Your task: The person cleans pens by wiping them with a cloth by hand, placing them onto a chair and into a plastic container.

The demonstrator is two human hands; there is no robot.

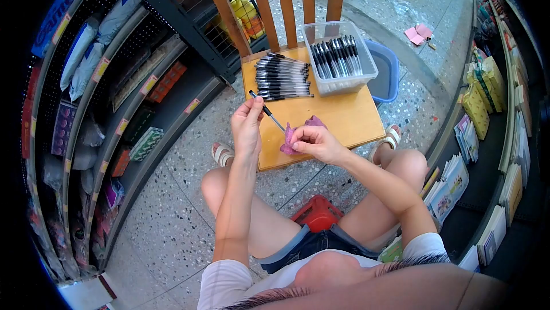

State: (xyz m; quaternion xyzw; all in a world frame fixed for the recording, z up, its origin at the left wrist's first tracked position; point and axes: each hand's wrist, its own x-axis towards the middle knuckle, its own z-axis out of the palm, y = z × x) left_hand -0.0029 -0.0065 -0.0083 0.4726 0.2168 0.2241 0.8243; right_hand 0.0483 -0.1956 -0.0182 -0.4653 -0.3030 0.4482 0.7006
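Note:
My left hand (247, 120) pinches a black-and-clear pen (266, 111) near its upper end, over the front left part of the wooden chair seat (349, 124). A purple cloth (288, 143) is bunched in the fingers of my right hand (314, 141), around the pen's lower end. Beyond my left hand, several similar pens (282, 78) lie side by side in a row on the seat. More pens (335, 57) stand packed in a clear plastic box (344, 85) at the seat's back right. The pen's lower tip is hidden by cloth and fingers.
Behind the seat rise the chair's wooden slats (307, 6). A blue basin (387, 69) sits on the floor beside it. Curved store shelves (154, 89) stand left, and book shelves (487, 178) right. Between my legs is a red stool (318, 212). Pink paper (419, 34) lies farther off.

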